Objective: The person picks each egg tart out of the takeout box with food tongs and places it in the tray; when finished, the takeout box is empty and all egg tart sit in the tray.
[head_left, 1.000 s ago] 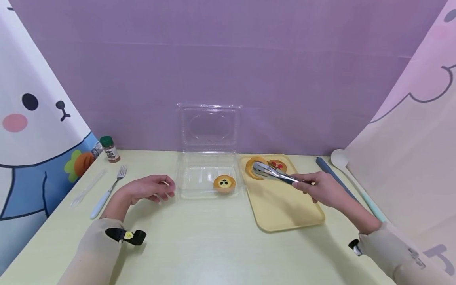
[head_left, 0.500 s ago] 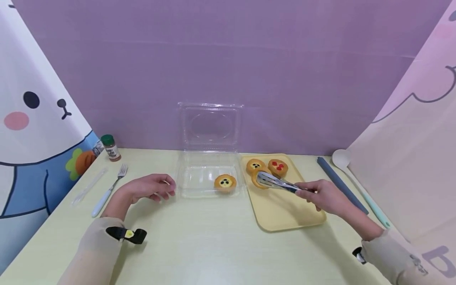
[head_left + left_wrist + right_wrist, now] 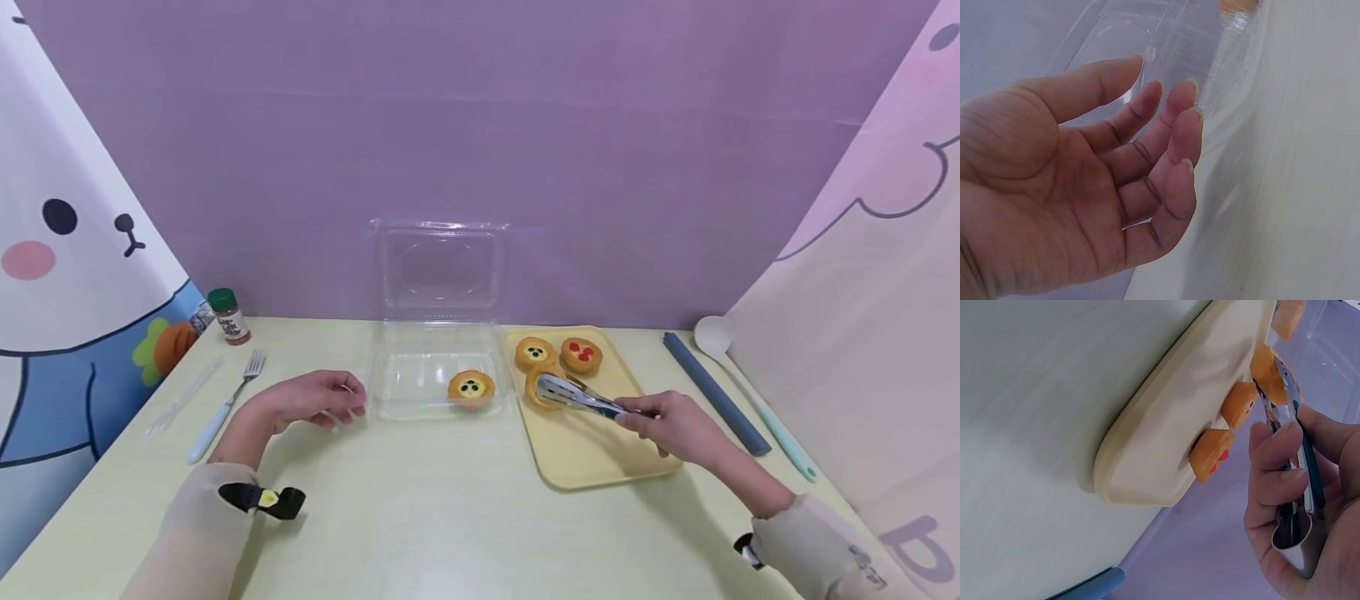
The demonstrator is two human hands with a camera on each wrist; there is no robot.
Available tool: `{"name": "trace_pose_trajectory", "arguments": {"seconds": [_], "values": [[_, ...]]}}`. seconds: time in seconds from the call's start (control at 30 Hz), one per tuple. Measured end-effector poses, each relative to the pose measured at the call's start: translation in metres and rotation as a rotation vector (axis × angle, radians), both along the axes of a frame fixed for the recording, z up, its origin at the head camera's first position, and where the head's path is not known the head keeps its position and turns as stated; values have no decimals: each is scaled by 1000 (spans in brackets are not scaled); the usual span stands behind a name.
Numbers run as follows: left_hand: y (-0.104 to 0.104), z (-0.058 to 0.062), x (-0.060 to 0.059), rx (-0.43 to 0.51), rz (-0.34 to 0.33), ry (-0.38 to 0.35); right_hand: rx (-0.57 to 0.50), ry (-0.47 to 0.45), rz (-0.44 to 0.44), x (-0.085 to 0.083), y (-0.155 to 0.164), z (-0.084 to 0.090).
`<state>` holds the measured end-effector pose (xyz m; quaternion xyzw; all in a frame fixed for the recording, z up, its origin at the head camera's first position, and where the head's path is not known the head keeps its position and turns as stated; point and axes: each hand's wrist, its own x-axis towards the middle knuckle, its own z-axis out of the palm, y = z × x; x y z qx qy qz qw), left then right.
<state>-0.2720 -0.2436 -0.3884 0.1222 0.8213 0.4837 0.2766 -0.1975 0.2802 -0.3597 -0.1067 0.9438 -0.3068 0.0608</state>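
My right hand (image 3: 671,425) grips metal tongs (image 3: 573,393) with dark handles, its fingers and thumb wrapped round them in the right wrist view. Between the tong tips is a round golden tart (image 3: 1267,374), overlapping the left part of the yellow tray (image 3: 592,450) in the head view. Behind it on the tray are a tart with dark dots (image 3: 534,353) and one with red topping (image 3: 581,356). My left hand (image 3: 311,400) holds nothing; its fingers curl loosely beside an open clear plastic container (image 3: 408,383). Another dark-dotted tart (image 3: 471,387) lies in that container's right side.
On the left are a green-capped spice jar (image 3: 229,317), a fork (image 3: 225,415) with a pale blue handle and a clear plastic utensil (image 3: 183,396). Right of the tray lie a blue-grey bar (image 3: 716,392) and a long-handled spoon (image 3: 757,396). A purple backdrop (image 3: 637,167) stands behind.
The tongs and the tart between them have moved toward the front of the tray, uncovering the two tarts behind. My left hand stays in place.
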Motion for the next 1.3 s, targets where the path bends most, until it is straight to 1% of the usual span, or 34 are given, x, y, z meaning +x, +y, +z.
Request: {"name": "trace_pose_trajectory", "arguments": {"seconds": [0.23,0.37,0.5,0.63,0.87,1.03,1.17,1.3], "values": [[-2,-2,-1,10,-9,1,16,6,-14,-2,1,-6],[-2,-3,-1,10,-12,-1,19,8,1,-1,0,-6],[-2,-3,-1,6,-13,-2,22,1,-7,-1,-1,-7],[-2,-3,-1,-1,-8,4,24,-4,-19,-1,-2,-6],[-1,-3,-2,-9,4,7,27,2,6,-2,-1,-6],[0,-2,-2,-22,6,1,22,-18,-7,-1,0,-7],[1,-2,-2,-21,4,-2,38,5,-9,-1,0,-8],[1,-2,-1,-18,6,-7,87,28,-24,-1,-1,-7]]}}
